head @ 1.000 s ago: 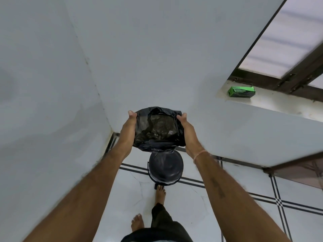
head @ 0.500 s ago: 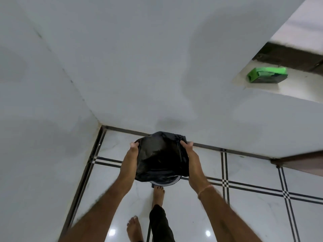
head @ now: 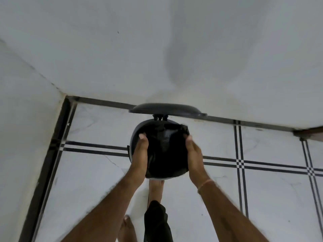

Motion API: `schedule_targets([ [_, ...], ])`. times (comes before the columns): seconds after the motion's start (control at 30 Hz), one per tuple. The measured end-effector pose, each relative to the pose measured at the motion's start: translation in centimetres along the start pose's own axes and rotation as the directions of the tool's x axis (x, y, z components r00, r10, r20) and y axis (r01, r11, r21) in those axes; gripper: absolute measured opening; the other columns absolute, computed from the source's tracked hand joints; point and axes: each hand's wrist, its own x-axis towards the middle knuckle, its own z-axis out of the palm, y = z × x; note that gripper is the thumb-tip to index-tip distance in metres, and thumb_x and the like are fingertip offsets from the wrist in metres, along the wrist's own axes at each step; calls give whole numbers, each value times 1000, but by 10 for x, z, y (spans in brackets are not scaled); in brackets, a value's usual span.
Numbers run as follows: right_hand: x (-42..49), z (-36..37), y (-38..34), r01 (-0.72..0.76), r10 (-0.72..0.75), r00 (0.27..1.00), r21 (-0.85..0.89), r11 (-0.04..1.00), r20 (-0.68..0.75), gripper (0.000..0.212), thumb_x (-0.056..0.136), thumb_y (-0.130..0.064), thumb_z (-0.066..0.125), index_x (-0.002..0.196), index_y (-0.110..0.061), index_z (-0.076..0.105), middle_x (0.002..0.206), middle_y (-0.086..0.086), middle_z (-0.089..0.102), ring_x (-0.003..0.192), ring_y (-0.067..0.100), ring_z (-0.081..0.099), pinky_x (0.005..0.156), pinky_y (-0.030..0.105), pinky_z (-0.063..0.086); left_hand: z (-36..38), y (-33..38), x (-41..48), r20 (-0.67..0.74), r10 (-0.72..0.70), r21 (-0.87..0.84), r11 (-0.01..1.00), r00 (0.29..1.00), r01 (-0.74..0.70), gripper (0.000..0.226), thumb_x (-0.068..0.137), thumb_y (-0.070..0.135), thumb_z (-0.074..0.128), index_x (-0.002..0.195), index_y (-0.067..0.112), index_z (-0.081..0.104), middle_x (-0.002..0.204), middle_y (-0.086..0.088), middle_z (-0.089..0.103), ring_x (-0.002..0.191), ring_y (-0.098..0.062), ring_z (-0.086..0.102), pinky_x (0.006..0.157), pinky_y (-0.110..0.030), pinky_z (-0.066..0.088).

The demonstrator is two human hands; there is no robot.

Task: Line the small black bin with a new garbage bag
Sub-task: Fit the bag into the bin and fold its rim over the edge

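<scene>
A small round black bin (head: 134,137) stands on the floor by the wall, its lid (head: 166,110) tipped open against the wall. A black garbage bag (head: 166,151) fills the bin's mouth. My left hand (head: 139,154) grips the bag's left edge over the rim. My right hand (head: 194,152) grips the bag's right edge. The bin's body is mostly hidden under the bag and my hands. My foot (head: 156,186) rests at the bin's front, where the pedal is hidden.
White walls meet in a corner at the left (head: 59,88). The floor is white tile with black stripe lines (head: 241,165). A brown door edge (head: 309,131) shows at the right. My other foot (head: 126,227) stands behind.
My hands have carried the bag down from in front of the wall onto the bin's mouth. The lid now stands open. The view has tilted down, so the window ledge is out of sight.
</scene>
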Motion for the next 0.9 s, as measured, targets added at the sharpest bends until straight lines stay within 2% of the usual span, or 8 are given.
schedule_targets([
  [0.17,46,12,32,-3,14,997,-150,989,77,87,76,-99,38,124,-36,74,128,2,74,122,25,67,110,50,51,26,-24,28,45,6,87,996,999,-10,56,100,69,36,131,30,63,113,11,65,105,-5,59,90,-28,47],
  [0.3,64,7,38,26,-26,1000,-10,1000,13,67,89,-84,42,125,-38,75,126,-3,76,121,21,69,109,44,53,-4,-42,60,-149,30,-114,992,988,-48,85,78,91,46,134,30,66,130,-3,72,124,-26,65,108,-51,49],
  [0.5,78,0,51,58,-59,998,50,997,15,58,98,-71,46,121,-29,77,119,1,79,116,26,72,104,51,57,-51,-48,58,-261,349,270,922,900,-279,45,102,60,40,120,31,68,119,7,72,116,-15,65,99,-42,53],
  [0.57,80,0,51,69,-71,997,67,995,24,53,102,-65,46,122,-27,77,118,2,79,116,26,72,104,51,57,-56,-54,65,-372,407,477,855,834,-205,34,99,51,46,106,26,68,113,-2,69,109,-25,63,92,-50,54],
  [0.67,83,0,54,101,-101,995,36,994,12,53,99,-69,49,120,-30,78,117,-1,79,115,24,72,103,51,58,-54,-47,70,-592,469,658,751,655,57,33,92,43,65,115,19,61,141,-11,50,127,-41,47,100,-55,41],
  [0.8,84,-2,58,157,-157,988,-37,987,0,48,100,-66,49,124,-34,76,119,-7,78,117,18,71,104,49,58,-42,-20,90,-26,784,914,270,620,-303,41,101,45,55,131,16,60,135,-10,58,125,-36,50,97,-49,41],
  [0.83,82,-3,59,166,-166,986,-46,985,5,48,101,-65,48,127,-35,75,120,-7,78,119,18,70,105,48,57,-35,-12,100,153,752,895,170,642,-412,46,103,46,48,136,16,58,135,-10,60,124,-35,52,98,-48,42],
  [0.9,79,-4,60,184,-183,983,-37,982,20,45,105,-59,47,129,-32,74,120,-7,78,118,16,70,106,46,57,-19,-1,117,346,548,831,199,762,-520,58,103,52,37,148,17,49,140,-10,62,130,-34,54,107,-46,43],
])
